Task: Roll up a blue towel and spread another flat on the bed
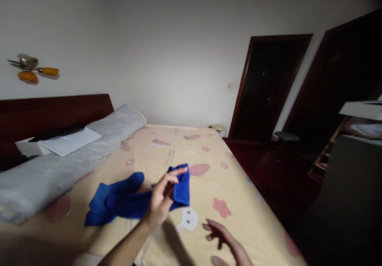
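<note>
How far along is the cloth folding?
Done: little; the blue cloth lies bunched and uneven on the bed. In hand: the left hand pinches its right edge, lifted. The right hand hovers open, holding nothing. Left: flattening and any neat fold; no squared shape shows.

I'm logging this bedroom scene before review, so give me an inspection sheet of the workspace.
Surface: bed with cream cartoon-print sheet.
Job's things: crumpled blue terry cloth towel lying on the sheet.
Clutter: long grey bolster pillow; white flat board on it.
Hands: left hand pinches the towel's edge; right hand open, hovering, holds nothing.
Cables: nothing seen.
Surroundings: dark wooden doors, round stool, white wall.
</note>
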Motion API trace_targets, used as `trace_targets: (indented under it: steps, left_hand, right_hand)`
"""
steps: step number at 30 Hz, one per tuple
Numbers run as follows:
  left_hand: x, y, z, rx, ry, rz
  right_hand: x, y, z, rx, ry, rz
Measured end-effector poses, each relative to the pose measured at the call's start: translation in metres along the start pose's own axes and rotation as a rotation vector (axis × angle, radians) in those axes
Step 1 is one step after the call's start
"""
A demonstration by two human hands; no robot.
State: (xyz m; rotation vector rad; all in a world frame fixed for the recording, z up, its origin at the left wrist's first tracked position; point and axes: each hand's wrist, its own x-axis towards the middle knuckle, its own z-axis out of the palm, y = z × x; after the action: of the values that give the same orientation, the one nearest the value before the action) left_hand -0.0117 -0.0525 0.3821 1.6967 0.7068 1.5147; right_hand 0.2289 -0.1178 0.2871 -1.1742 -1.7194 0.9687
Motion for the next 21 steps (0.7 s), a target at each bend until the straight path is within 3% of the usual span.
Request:
trace_targets:
  steps: [4, 7, 10, 12, 21]
  left_hand:
    - [-0.031, -0.025, 0.029, 0.148, -0.296, -0.198]
    - [-0.05, -0.058, 0.037, 0.214, -0.299, -0.305]
    - [-0.06, -0.085, 0.035, 0.269, -0.262, -0.339]
    - [-0.063, -0.095, 0.032, 0.316, -0.301, -0.353]
    - [-0.07, -0.109, 0.04, 0.458, -0.529, -0.544]
  right_hand:
    - [0.03, 0.007, 0.057, 0.127, 0.014, -0.025]
    - [0.046, 0.028, 0.076, 0.236, 0.042, 0.074]
    - [0.052, 0.044, 0.074, 0.303, 0.032, 0.143]
    - [0.051, 0.047, 0.065, 0.327, 0.047, 0.169]
    - [0.049, 0.041, 0.031, 0.374, 0.161, 0.295]
